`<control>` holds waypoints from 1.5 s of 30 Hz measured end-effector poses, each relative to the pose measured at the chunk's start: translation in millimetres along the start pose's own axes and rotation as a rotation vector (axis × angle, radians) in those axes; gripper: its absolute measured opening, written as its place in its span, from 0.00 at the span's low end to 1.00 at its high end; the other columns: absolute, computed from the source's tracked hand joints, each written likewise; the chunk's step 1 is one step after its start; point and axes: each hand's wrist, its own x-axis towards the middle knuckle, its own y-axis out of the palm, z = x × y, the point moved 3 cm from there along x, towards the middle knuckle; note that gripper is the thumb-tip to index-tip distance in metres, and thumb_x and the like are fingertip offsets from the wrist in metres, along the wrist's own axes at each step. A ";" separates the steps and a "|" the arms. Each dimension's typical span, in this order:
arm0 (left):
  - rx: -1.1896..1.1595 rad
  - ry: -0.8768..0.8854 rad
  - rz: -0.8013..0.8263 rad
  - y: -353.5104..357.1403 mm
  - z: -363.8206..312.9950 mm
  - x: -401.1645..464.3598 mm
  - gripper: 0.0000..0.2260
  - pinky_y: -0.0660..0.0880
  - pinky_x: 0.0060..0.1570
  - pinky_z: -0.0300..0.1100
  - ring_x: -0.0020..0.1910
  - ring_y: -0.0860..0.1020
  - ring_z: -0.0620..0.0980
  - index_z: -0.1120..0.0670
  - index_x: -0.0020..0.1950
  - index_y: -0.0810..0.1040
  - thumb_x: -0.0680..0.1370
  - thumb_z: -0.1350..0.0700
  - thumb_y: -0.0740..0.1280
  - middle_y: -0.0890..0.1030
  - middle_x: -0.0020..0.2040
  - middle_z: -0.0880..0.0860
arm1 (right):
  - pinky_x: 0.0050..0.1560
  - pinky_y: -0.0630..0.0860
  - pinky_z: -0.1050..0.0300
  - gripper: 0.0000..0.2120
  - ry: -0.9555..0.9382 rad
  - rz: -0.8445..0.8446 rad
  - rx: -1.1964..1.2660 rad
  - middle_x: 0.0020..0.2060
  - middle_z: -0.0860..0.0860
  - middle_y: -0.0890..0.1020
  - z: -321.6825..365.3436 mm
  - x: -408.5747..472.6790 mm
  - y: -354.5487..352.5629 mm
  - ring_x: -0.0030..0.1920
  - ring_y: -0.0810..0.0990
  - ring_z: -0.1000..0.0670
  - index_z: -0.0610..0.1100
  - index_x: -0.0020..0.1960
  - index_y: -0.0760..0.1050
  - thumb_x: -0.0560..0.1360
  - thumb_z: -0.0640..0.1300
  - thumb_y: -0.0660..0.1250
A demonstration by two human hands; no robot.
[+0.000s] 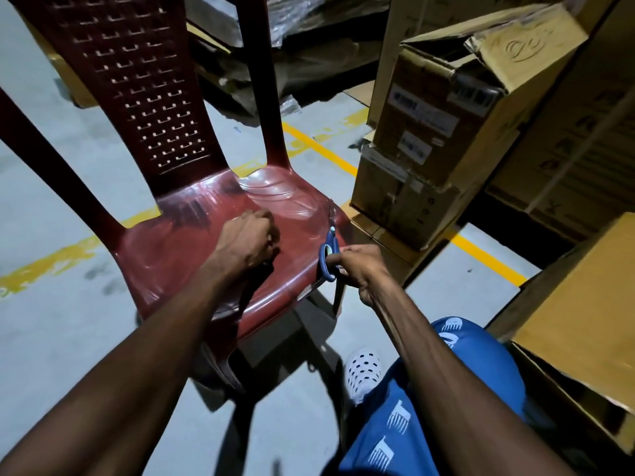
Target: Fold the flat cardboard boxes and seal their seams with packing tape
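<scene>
Two bare forearms reach forward from the bottom of the view over a blue printed trouser leg (457, 407) and a white perforated clog (362, 376) on the grey concrete floor (68, 338). Ahead stands a dark red plastic chair with a lattice-pattern backrest (206, 242). Left hand (245, 240) rests on the middle of the seat with its fingers curled under; whether it holds anything there cannot be told, since the fingers hide whatever lies beneath them. Right hand (360, 269) is at the seat's right front edge, fingers curled, with the thumb and forefinger hooked through the blue plastic loop handle of a pair of scissors (329, 257), whose blades point away along the seat's edge. Brown cardboard boxes with printed labels (433, 132) are stacked just right of the chair, the top one with a flap raised. A plain brown cardboard box (584, 310) sits at the near right, beside the knee. Yellow painted lines (319, 146) cross the floor behind the chair.
</scene>
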 end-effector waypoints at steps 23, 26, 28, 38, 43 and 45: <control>-1.013 0.336 0.047 -28.4 -272.1 15.7 0.10 0.76 0.49 0.43 0.43 0.80 0.40 0.49 0.47 0.87 0.74 0.46 0.69 0.86 0.43 0.45 | 0.34 0.77 0.66 0.21 -0.369 -0.252 0.368 0.46 0.43 0.87 14.8 -88.0 -216.7 0.38 0.84 0.52 0.43 0.51 0.78 0.64 0.31 0.81; -1.110 0.367 0.086 -18.9 -319.8 15.9 0.15 0.75 0.47 0.42 0.44 0.81 0.40 0.53 0.51 0.87 0.74 0.45 0.70 0.86 0.45 0.47 | 0.33 0.76 0.67 0.23 -0.359 -0.316 0.340 0.47 0.45 0.87 4.5 -99.1 -262.6 0.38 0.85 0.55 0.41 0.57 0.77 0.65 0.33 0.81; -1.160 0.381 0.130 -10.9 -348.4 15.7 0.12 0.77 0.49 0.45 0.46 0.83 0.44 0.50 0.50 0.87 0.74 0.44 0.71 0.86 0.46 0.46 | 0.34 0.76 0.68 0.22 -0.352 -0.329 0.332 0.46 0.47 0.87 -3.4 -105.5 -290.6 0.38 0.85 0.58 0.42 0.56 0.78 0.66 0.34 0.81; -1.161 0.560 0.257 22.7 -501.7 12.9 0.08 0.78 0.55 0.44 0.54 0.82 0.43 0.49 0.53 0.87 0.77 0.48 0.72 0.86 0.52 0.45 | 0.30 0.77 0.62 0.22 -0.433 -0.703 0.266 0.39 0.46 0.87 -55.9 -132.2 -415.2 0.37 0.86 0.52 0.45 0.57 0.76 0.67 0.36 0.80; -1.211 0.615 0.511 55.2 -548.0 9.0 0.28 0.74 0.64 0.37 0.69 0.72 0.39 0.51 0.74 0.72 0.75 0.47 0.73 0.74 0.71 0.44 | 0.31 0.79 0.59 0.22 -0.433 -0.791 0.222 0.37 0.48 0.87 -77.9 -128.8 -468.0 0.35 0.85 0.51 0.49 0.54 0.75 0.67 0.34 0.80; -1.238 0.539 0.626 62.2 -559.2 13.5 0.39 0.74 0.58 0.30 0.70 0.71 0.42 0.51 0.80 0.59 0.74 0.47 0.73 0.71 0.73 0.44 | 0.30 0.78 0.60 0.25 -0.420 -0.837 0.259 0.39 0.45 0.87 -82.5 -123.8 -491.3 0.34 0.84 0.52 0.44 0.59 0.75 0.66 0.34 0.80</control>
